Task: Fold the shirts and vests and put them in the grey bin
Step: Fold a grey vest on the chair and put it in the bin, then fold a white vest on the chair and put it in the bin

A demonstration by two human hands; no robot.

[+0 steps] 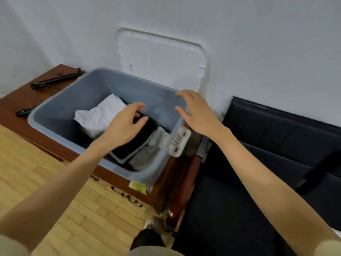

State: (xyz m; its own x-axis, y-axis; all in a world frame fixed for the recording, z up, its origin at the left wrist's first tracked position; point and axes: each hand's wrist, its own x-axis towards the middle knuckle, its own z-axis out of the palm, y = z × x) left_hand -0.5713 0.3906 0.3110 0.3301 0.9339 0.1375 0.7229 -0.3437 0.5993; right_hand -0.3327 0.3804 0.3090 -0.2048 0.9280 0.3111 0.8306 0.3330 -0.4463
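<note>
1. The grey bin (60, 108) stood on a dark wooden surface (22, 97) against the white wall, its white lid (158, 58) propped upright behind it.
2. Inside the bin lay a folded white garment (99, 115) toward the far left, a folded black garment (136, 139) in the middle on top of a lighter piece, and a grey garment (149, 150) at the near right corner.
3. The left hand (125, 124) reached into the bin above the black garment, its fingers (138, 105) loosely curved and spread; whether they touched the cloth could not be told.
4. The right hand (195, 111) hovered over the bin's right rim, fingers (181, 93) apart and relaxed, holding nothing.
5. A white latch (180, 141) hung on the bin's right end wall, just below the right hand.
6. Two black folded tripod-like rods (55, 80) lay on the surface to the left of the bin.
7. A black padded sofa (276, 145) stood to the right, beside the wooden surface.
8. Light wooden flooring (36, 172) showed at lower left, with a shoe (154, 225) visible near the bottom centre.
</note>
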